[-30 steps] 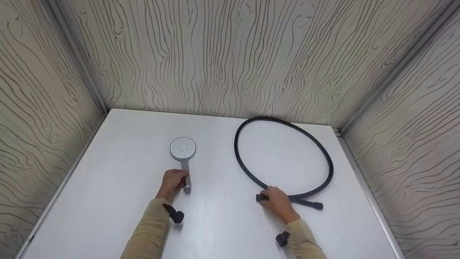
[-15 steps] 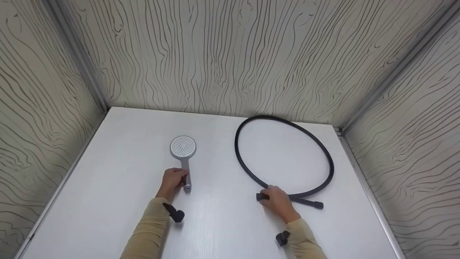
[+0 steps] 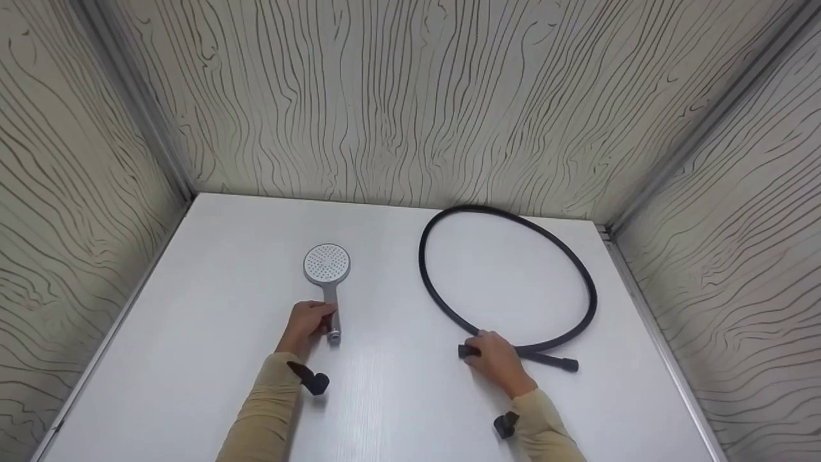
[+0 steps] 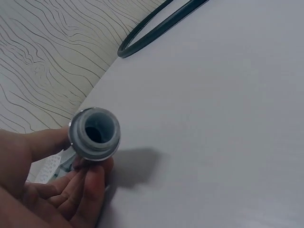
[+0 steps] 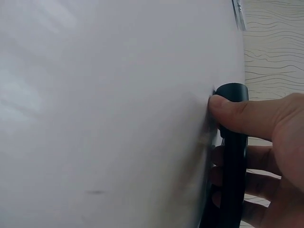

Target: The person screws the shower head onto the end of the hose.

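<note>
A hand shower (image 3: 327, 263) with a round white spray face and grey handle lies at the left of the table, face up. My left hand (image 3: 310, 322) grips its handle between thumb and fingers. In the left wrist view the open threaded end of the handle (image 4: 95, 134) points toward the camera. On the right, a black shower hose (image 3: 421, 256) makes one large loop. My right hand (image 3: 497, 360) holds the hose close to one end, and that end fitting (image 5: 232, 91) sticks out past the thumb. The hose's other end (image 3: 569, 365) lies to the right of this hand.
The white table (image 3: 385, 398) is bordered by wood-grain panels (image 3: 385, 102) at the back and both sides. The far part of the hose loop reaches the table's back edge. A black wrist mount (image 3: 315, 383) sits on each sleeve.
</note>
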A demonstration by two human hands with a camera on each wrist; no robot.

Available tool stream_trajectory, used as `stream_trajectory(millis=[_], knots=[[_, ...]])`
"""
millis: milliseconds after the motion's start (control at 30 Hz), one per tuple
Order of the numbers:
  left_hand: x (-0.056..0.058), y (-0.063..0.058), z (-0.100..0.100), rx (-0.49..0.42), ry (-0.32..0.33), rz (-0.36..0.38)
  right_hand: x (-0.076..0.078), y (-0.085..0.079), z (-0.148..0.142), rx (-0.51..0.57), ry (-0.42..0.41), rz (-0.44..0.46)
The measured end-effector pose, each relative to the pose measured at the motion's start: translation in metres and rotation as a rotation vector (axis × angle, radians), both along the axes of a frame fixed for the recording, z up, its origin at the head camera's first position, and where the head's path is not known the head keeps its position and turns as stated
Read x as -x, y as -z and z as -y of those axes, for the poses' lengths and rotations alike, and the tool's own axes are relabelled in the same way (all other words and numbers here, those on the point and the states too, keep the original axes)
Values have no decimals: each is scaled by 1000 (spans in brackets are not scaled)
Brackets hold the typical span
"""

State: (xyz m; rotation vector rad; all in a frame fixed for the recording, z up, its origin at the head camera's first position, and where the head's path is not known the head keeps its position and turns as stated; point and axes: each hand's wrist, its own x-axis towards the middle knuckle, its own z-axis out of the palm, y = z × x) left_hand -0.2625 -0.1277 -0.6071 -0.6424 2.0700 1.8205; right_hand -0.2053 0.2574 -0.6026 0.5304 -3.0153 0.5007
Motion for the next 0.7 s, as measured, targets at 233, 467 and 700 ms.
stream_trajectory(millis=[233,467,700], knots=[[-2,-6,0,-100,-35,25,0,0,1,-15,-2,-32],[-3,-6,-3,-206,-22,59,2,-6,3,29,-11,37],[-5,-9,-13,-261,-11,55,4,-14,2,83,-78,3]])
